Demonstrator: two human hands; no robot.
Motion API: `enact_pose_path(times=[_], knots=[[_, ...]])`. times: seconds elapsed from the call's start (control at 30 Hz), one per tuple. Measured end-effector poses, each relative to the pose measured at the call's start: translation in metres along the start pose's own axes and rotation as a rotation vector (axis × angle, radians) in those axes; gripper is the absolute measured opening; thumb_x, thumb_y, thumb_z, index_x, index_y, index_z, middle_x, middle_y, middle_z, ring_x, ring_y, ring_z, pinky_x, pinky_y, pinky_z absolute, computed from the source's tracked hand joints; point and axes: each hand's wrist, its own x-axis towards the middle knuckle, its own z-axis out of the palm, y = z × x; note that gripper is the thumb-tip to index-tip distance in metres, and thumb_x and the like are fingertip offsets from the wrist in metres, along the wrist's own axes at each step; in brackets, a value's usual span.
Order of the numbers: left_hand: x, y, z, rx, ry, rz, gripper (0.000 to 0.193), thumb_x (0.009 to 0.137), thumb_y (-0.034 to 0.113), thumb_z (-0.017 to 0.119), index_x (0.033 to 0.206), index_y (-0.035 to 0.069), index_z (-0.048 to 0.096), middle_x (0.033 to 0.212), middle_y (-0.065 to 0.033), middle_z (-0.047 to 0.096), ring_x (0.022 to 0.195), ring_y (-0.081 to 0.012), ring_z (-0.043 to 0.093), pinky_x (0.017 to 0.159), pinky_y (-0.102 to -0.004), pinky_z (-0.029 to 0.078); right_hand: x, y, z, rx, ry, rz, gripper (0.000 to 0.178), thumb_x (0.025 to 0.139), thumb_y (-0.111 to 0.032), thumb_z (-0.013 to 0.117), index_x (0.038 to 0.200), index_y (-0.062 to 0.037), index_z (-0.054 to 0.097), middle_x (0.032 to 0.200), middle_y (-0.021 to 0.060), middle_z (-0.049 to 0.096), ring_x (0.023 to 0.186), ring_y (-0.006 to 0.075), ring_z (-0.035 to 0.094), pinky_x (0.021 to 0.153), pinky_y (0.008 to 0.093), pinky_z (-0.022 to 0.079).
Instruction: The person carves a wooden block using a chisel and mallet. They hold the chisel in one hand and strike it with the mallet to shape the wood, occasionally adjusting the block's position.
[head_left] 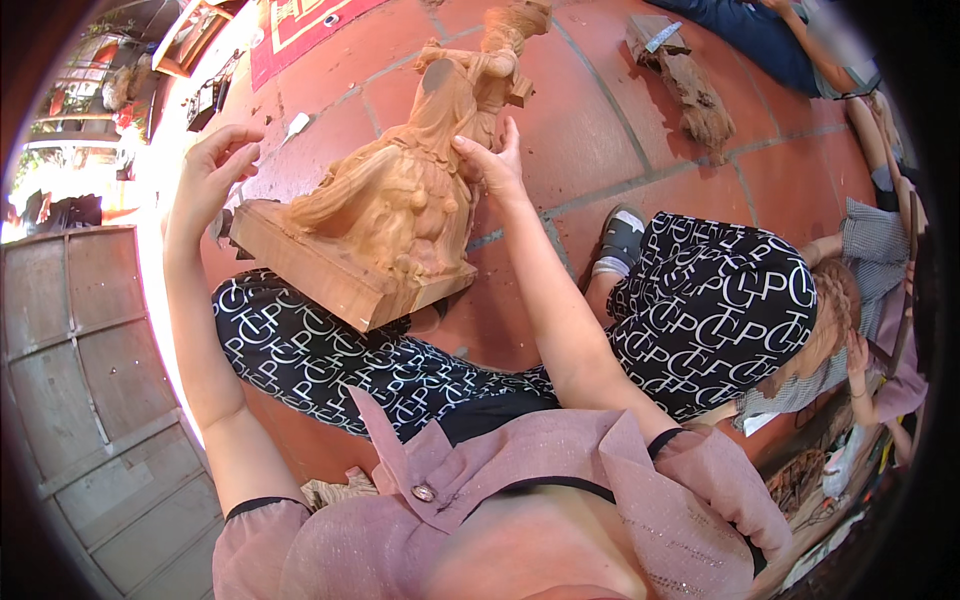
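A carved statue of orange-brown wood (400, 190), with draped folds and a square base (340, 270), lies tilted away from me, its base by my left thigh. My right hand (492, 170) is against the statue's right side, thumb on the carving and one finger raised; its other fingers are partly hidden. Left of the statue, my left hand (213, 175) is lifted above the base's corner, fingers loosely bent and apart, with nothing visible in it. A flat, smooth cut face (437, 76) shows near the upper part of the carving.
Red floor tiles (590, 130) surround the statue. A rough piece of wood (690, 95) lies at the far right, with a small flat tool on it. A small white object (298, 124) lies beyond my left hand. Other people sit along the right; a grey panel (90, 380) stands left.
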Motion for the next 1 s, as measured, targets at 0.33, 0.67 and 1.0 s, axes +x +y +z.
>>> enact_pose_path(times=[0.33,0.67,1.0], knots=[[-0.004,0.012,0.005,0.034,-0.015,-0.007,0.023,0.091,0.018,0.061,0.107,0.002,0.064,0.086,-0.0020,0.064,0.074,-0.0091,0.060,0.070,-0.0242,0.050,-0.002,-0.001,0.020,-0.302,0.191,-0.351,0.099,0.072,-0.032,0.080,0.145,-0.0006,0.021,0.142,0.0252,0.026,0.132,0.0363,0.032,0.110,0.0447,0.028],[-0.014,0.035,0.020,0.005,-0.097,0.032,0.018,0.090,0.016,0.059,0.099,0.002,0.064,0.079,0.0002,0.059,0.070,-0.0076,0.056,0.064,-0.0229,0.048,-0.020,-0.041,0.041,-0.659,-0.059,-0.547,0.098,0.073,-0.042,0.079,0.146,-0.0041,0.026,0.145,0.0270,0.024,0.137,0.0367,0.026,0.111,0.0444,0.026],[-0.019,0.027,0.015,-0.022,-0.099,0.145,0.017,0.089,0.015,0.059,0.097,0.001,0.063,0.081,-0.0008,0.060,0.072,-0.0086,0.058,0.067,-0.0248,0.051,-0.063,-0.104,0.098,-0.746,-0.754,-0.529,0.057,0.075,-0.036,0.076,0.119,-0.0022,0.062,0.119,0.0171,0.060,0.109,0.0285,0.058,0.092,0.0380,0.046]])
